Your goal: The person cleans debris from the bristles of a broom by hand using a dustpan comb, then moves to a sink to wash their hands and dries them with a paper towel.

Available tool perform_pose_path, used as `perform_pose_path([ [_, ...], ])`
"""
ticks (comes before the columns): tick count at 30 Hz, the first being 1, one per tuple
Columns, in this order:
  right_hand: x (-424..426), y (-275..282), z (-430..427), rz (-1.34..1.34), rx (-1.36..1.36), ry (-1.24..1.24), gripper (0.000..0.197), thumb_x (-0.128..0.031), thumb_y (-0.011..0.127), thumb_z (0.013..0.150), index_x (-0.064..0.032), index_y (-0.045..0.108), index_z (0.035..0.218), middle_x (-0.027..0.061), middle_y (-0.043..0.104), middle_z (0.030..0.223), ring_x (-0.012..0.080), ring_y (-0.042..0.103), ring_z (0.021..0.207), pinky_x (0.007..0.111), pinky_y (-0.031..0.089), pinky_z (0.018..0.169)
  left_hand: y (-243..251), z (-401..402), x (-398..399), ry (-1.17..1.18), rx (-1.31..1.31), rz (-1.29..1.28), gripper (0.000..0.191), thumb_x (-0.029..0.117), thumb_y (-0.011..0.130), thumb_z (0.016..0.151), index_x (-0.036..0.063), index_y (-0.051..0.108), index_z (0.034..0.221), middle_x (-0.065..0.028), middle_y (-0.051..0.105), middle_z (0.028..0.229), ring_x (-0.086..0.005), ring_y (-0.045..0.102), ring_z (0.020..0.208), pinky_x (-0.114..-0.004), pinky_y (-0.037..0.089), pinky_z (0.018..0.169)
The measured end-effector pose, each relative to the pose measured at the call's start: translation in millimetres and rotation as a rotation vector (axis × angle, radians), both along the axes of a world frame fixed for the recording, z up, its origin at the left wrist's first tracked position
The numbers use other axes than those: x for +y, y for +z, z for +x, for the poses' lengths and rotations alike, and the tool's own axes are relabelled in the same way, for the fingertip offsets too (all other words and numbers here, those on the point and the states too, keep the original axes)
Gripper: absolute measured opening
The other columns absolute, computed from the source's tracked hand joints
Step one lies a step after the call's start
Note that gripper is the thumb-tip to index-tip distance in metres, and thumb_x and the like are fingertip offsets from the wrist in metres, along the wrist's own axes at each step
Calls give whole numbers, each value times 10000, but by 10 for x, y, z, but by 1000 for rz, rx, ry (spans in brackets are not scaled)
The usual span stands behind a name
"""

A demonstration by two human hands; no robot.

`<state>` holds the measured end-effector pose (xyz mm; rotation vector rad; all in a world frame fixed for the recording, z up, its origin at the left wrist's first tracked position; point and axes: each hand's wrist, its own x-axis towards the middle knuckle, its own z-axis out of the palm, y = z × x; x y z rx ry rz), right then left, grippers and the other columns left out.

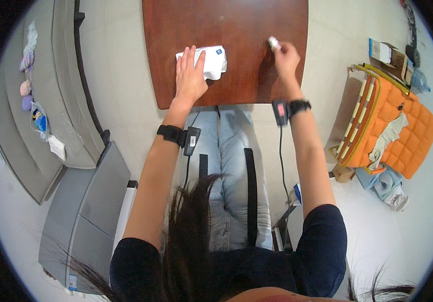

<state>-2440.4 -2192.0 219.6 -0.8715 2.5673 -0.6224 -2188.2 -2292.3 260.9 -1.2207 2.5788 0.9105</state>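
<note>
My left hand (191,72) lies on a white soft packet (212,66), perhaps a pack of tissues, with its fingers spread over the packet's left part. A small blue mark shows at the packet's upper right corner. Over the right side of the wooden table (239,22), my right hand (287,59) pinches a small white object (274,42) between thumb and fingers. That object is blurred, so its exact kind is unclear. A shadow falls on the wood to the left of this hand.
Both wrists wear black straps with cabled devices, the left device (191,141) and the right one (280,112). Left of the table stands a grey sofa (73,113) bearing yarn balls (26,88). An orange cushioned chair (420,128) and an opened cardboard box (397,62) are at right.
</note>
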Motion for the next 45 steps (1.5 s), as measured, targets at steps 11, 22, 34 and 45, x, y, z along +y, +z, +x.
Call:
perform_pose_path([
  [11, 182, -72, 1053, -15, -71, 533, 46, -59, 536, 648, -22, 511, 657, 150, 493, 692, 330, 507, 664, 402, 422, 598, -56, 122, -32, -13, 29, 8, 585, 40, 560, 612, 46, 363, 1163, -185, 256, 1249, -332, 204, 1186, -422, 148, 995],
  [22, 395, 1936, 1293, -129, -1056, -286, 45, -53, 545, 697, -69, 551, 738, -2, 526, 622, 82, 460, 542, 211, 367, 503, 1749, 313, 28, 45, 332, 311, 391, 82, 493, 686, 18, 437, 1067, -178, 469, 1044, -323, 435, 983, -364, 362, 847],
  [34, 269, 4226, 1363, -364, -1131, 24, 81, -130, 579, 726, -70, 526, 738, -13, 517, 665, 59, 449, 575, 180, 354, 499, 4023, 187, 378, -50, 563, 264, 571, 199, 633, 605, 15, 406, 1096, -174, 454, 1057, -302, 419, 1021, -344, 345, 868],
  [45, 1537, 5066, -417, -472, -812, 53, 84, -98, 587, 714, -45, 523, 728, -1, 518, 619, 63, 456, 538, 190, 363, 477, 4729, -1753, 1419, -181, 612, 296, 333, 152, 618, 583, 25, 495, 865, -128, 521, 839, -253, 515, 831, -330, 416, 728],
])
